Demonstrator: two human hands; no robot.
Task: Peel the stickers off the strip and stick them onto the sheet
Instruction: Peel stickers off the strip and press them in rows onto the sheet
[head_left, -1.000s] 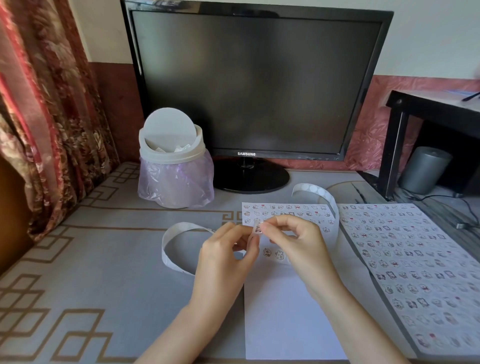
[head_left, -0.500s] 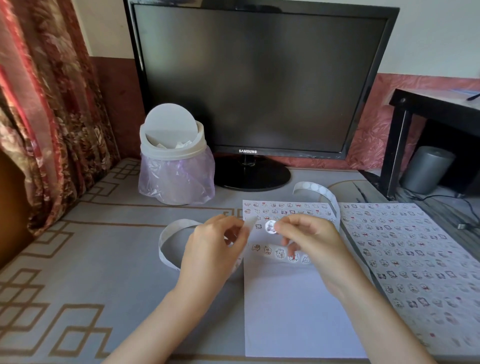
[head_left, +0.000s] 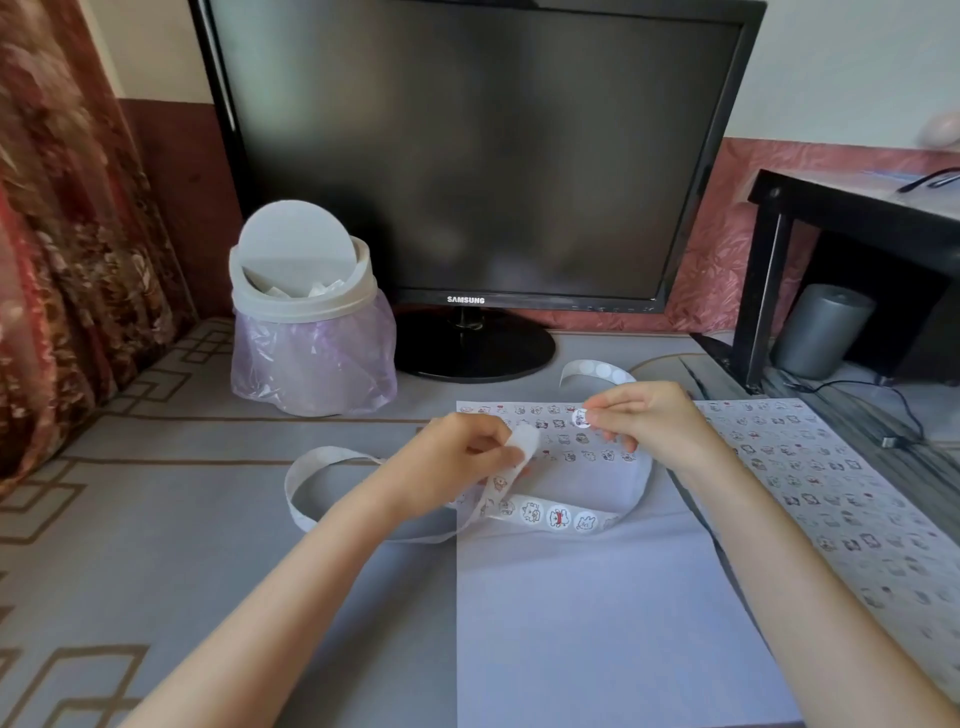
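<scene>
Behind, bin (head_left: 307, 317) and monitor (head_left: 467, 156); left hand (head_left: 457, 465) grips strip (head_left: 557, 517), right hand (head_left: 655, 423) pinches sticker (head_left: 581, 417) over sheet (head_left: 587, 623).

Single wide-angle view from a camera on the person's head, looking forward and down across a grey table (head_left: 171, 519). The white sheet (head_left: 587, 623) lies close below the lens, a dark monitor (head_left: 467, 156) faces the camera at the far edge

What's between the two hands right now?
In the head view, between the left hand and right hand lie stickered rows of the sheet; the left hand's strip end and the right hand's peeled sticker jut into that gap.
</scene>
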